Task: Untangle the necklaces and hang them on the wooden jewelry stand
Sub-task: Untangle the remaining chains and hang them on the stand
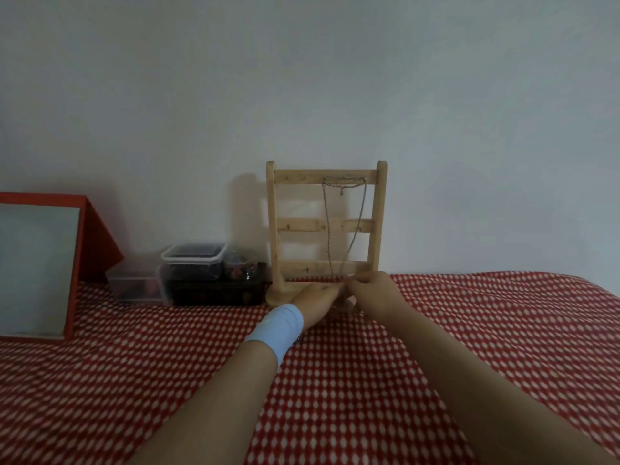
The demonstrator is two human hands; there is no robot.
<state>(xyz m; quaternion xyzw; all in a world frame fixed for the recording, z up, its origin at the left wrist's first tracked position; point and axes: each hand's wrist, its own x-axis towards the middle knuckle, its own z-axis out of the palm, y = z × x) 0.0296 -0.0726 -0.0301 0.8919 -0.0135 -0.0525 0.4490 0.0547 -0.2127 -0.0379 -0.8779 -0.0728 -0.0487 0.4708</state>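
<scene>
Pinching necklace (pixel 344 178) low, right hand (pixel 374 293) grip tight, left hand (pixel 317 297) fingertips adjoining

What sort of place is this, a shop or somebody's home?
Most likely a home room: a surface spread with red-and-white patterned cloth against a plain wall, stacked plastic storage boxes, and a wooden jewelry stand with a necklace hung on it.

Two hands meet at the foot of a wooden jewelry stand (pixel 273 229), frame centre.

A silver necklace (pixel 328 236) hangs from the stand's top rail down to the right hand (pixel 375 292), which pinches its lower end. The left hand (pixel 317 295), in a pale blue wristband (pixel 280 325), lies just beside it, its grip unclear. All this sits on red-and-white cloth (pixel 469 330). At left are plastic containers (pixel 193 260) and a red-framed panel (pixel 33 263).
</scene>
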